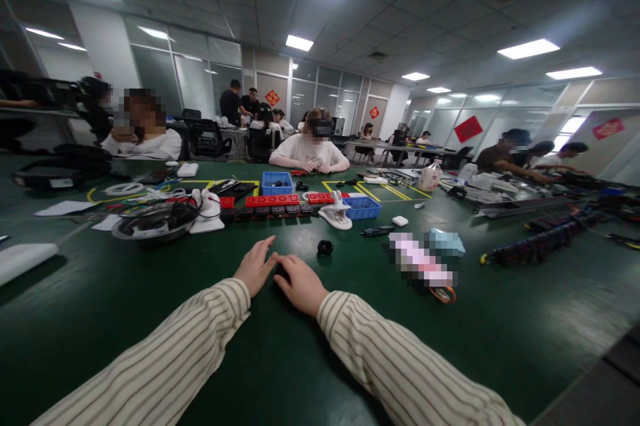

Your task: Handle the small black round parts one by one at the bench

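Note:
My left hand (256, 269) lies low over the green table (200, 339), its fingers stretched forward and apart. Beside it, my right hand (301, 283) has its fingers bent, with a dark patch between thumb and fingers. Whether that patch is a small black object or shadow is hard to make out. The fingertips of both hands nearly meet. Just beyond the right hand sits a small black round object (325, 249) with a ring-like top.
Ahead stand a red-and-black power strip (273, 205), a white clip stand (336, 213), blue bins (277, 183) (362, 207) and a metal bowl (155, 229) of cables. A blurred pink packet (420, 259) lies at right. A person (309, 151) sits opposite.

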Demonstrator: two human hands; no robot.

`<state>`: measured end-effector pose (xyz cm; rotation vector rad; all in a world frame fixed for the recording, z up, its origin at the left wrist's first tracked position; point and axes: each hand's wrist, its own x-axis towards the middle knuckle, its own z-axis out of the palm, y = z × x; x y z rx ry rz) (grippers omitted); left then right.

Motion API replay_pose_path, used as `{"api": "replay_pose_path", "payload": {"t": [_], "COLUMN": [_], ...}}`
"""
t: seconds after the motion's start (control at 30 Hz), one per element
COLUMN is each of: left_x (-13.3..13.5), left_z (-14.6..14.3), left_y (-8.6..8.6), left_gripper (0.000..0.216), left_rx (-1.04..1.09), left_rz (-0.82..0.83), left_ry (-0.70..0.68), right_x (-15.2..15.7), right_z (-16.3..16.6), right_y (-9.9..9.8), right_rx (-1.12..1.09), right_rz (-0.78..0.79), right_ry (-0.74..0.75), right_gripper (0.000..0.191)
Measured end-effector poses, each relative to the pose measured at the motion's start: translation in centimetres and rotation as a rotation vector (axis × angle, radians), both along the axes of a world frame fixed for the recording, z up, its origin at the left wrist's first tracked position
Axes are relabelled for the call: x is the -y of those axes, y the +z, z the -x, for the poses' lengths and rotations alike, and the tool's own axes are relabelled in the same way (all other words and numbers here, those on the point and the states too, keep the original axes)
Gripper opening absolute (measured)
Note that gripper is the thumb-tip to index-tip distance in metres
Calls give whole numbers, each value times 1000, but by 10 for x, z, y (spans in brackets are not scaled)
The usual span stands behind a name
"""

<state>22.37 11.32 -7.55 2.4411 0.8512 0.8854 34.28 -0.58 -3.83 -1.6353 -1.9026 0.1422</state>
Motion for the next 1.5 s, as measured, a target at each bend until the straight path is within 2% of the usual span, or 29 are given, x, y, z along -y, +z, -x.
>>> {"api": "replay_pose_path", "payload": {"t": [0.07,0.13,0.23,0.27,0.3,0.4,0.47,0.53,0.67,0.8,0.93,1.07,1.23,1.3,1.37,1.43,1.5], "left_x": [1,2,4,4,4,4,4,5,7,9,9,9,9,9,9,10,12], "left_z": [0,0,1,1,1,0,0,-1,0,1,1,1,1,1,0,0,0], "left_y": [0,1,2,2,3,4,5,6,9,10,10,10,10,10,11,13,15], "left_gripper": [57,56,57,57,57,58,59,60,63,61,61,60,61,60,59,59,59], "left_rx": [0,-9,-35,-47,-59,-94,-116,-138,-172,-195,-207,-213,-218,-223,-234,-249,-277], "left_rz": [-3,-5,6,13,19,36,41,43,33,8,-6,-14,-23,-27,-31,-36,-43], "left_ry": [1,-6,-23,-29,-34,-46,-51,-51,-42,-33,-30,-36,-39,-38,-38,-31,-15], "right_x": [8,31,94,119,144,211,241,254,248,234,234,238,240,236,224,198,158], "right_z": [3,-1,-17,-25,-36,-81,-117,-149,-180,-177,-176,-180,-170,-156,-135,-110,-87], "right_y": [2,6,11,11,11,6,3,1,-4,-10,-12,-9,7,25,48,70,82], "right_rx": [-1,0,-49,-88,-125,-225,-228,-217,-109,-128,-190,-98,-150,-198,-241,-241,-156], "right_rz": [15,30,100,127,155,163,152,134,-1,-64,-111,-212,-134,-159,-178,-143,-85], "right_ry": [-3,14,45,11,-41,-362,-544,-663,-836,-886,-917,-1012,-1055,-1008,-847,-637,-447], "right_gripper": [31,29,30,30,32,38,36,38,44,54,66,58,47,44,38,32,28]}}
